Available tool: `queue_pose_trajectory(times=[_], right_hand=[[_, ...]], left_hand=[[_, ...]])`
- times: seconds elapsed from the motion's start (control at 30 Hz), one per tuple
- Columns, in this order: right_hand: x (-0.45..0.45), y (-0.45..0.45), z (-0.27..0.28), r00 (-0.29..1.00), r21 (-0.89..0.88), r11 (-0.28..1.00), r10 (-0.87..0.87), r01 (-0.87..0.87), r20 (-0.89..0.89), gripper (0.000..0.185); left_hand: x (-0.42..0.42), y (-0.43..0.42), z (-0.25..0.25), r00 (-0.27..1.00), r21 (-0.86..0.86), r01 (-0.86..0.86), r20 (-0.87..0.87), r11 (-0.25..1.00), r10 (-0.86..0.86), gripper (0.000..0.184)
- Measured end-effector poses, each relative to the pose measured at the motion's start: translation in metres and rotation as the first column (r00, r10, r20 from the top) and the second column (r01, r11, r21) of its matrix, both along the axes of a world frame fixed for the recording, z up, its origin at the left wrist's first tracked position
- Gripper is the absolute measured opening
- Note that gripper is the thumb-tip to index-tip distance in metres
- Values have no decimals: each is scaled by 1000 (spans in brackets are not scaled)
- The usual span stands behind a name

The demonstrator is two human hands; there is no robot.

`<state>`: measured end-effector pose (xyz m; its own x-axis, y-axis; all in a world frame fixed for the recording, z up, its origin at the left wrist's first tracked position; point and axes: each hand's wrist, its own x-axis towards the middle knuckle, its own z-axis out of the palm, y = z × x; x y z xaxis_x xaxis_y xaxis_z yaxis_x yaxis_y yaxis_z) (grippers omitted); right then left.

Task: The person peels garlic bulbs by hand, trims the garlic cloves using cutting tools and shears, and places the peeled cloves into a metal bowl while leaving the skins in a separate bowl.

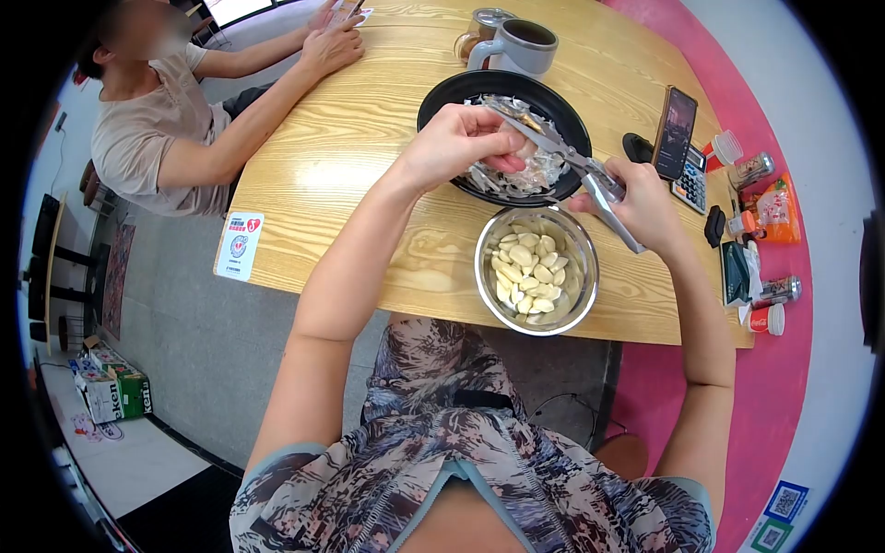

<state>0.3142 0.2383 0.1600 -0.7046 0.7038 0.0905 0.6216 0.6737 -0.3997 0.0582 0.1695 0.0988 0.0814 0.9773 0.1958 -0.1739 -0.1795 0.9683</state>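
Observation:
My right hand is closed around the handles of a pair of metal scissors. The blades point up and to the left, over the black bowl. Close to the blades, my left hand is closed in a pinch; what its fingers hold is mostly hidden. Pale, papery peelings lie in the black bowl beneath both hands. Nearer to me stands a shiny metal bowl, with many peeled garlic cloves inside.
Beyond the black bowl stand a grey mug and a glass jar. At right are a propped phone, a calculator and several small containers along the table edge. Across the table, a person sits at left with a phone.

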Motion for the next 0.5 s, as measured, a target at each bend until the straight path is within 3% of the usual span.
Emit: queue_pose_trajectory(times=[0.13,0.27,0.33,0.5], right_hand=[[2,2,6,999,-135,991,27,-23,30,44],[6,8,5,997,-125,992,38,-29,72,43],[9,9,5,1000,-315,949,12,-3,27,45],[11,6,10,999,-510,860,-33,15,-27,49]], left_hand=[[-1,0,1,999,2,17,-32,1000,-17,25],[0,-1,2,999,4,19,-34,1000,-19,23],[0,-1,1,999,15,34,-41,999,-34,22],[1,1,-1,999,14,30,-24,999,-29,26]])
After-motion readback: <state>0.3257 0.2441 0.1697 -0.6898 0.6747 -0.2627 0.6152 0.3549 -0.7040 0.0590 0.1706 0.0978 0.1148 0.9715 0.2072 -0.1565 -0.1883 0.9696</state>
